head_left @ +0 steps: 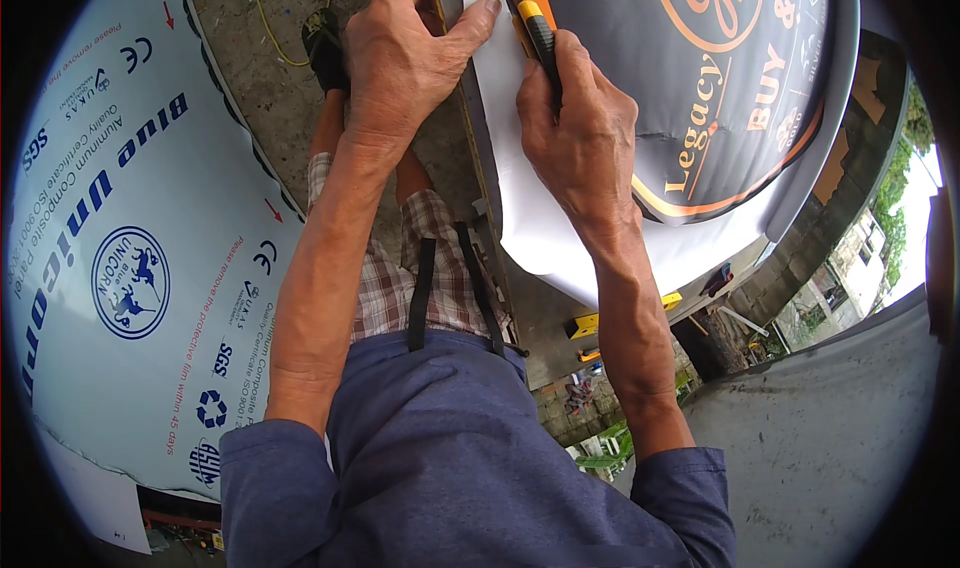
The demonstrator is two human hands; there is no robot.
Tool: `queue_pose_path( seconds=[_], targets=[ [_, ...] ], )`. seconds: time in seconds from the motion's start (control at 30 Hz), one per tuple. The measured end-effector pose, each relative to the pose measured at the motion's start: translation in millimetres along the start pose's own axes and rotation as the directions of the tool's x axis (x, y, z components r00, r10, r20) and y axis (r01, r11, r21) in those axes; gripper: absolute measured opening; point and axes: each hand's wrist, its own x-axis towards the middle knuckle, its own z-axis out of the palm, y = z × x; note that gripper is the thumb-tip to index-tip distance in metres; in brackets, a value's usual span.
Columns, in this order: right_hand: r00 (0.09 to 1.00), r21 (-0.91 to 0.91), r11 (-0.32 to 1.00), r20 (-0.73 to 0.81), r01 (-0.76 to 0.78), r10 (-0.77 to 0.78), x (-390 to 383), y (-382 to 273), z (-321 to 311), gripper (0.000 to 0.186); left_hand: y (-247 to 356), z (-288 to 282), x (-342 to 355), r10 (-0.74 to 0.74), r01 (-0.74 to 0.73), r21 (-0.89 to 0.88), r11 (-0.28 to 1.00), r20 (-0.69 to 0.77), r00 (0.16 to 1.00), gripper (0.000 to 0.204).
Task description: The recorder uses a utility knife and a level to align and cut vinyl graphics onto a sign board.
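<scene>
My right hand [580,133] is closed round a yellow-and-black utility knife [538,36], whose front end lies along the white margin beside the orange border of a dark printed vinyl sheet [700,108] with orange and white graphics. My left hand [410,73], at the top of the head view, grips the long edge of the board under the sheet, thumb on top near the white margin; some fingers are hidden behind it. The white margin [530,238] curls along its lower left.
A large protective-film-covered panel [150,208] stands at my left. A yellow cord [265,23] lies on the concrete ground near my foot [325,63]. A yellow level [585,323] and small tools [585,388] lie below the sheet. A grey surface [800,428] is at lower right.
</scene>
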Motion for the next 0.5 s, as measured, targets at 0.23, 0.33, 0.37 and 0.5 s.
queue_pose_path(
  seconds=[0.23, 0.33, 0.37, 0.5],
  targets=[
    [0.999, -0.007, 1.000, 0.038, -0.027, 0.027, 3.0, -7.8, -7.2, 0.015, 2.8, -1.6, -2.2, -0.019, 0.020, 0.051, 0.999, -0.011, 1.000, 0.051],
    [0.998, -0.022, 0.999, 0.044, -0.032, 0.033, 3.0, -8.2, -6.7, 0.014, 0.7, -1.9, 0.3, -0.016, 0.018, 0.079, 0.997, -0.022, 1.000, 0.052],
    [0.998, -0.027, 0.999, 0.045, -0.031, 0.032, 3.4, -7.7, -6.5, 0.014, 0.3, -1.9, 1.7, -0.010, 0.011, 0.059, 0.998, -0.010, 1.000, 0.052],
    [1.000, -0.037, 0.999, 0.029, -0.004, 0.005, 4.2, -7.2, -6.8, 0.014, 2.0, -1.3, 2.5, 0.044, -0.044, 0.004, 0.999, -0.005, 0.999, 0.055]
  ],
)
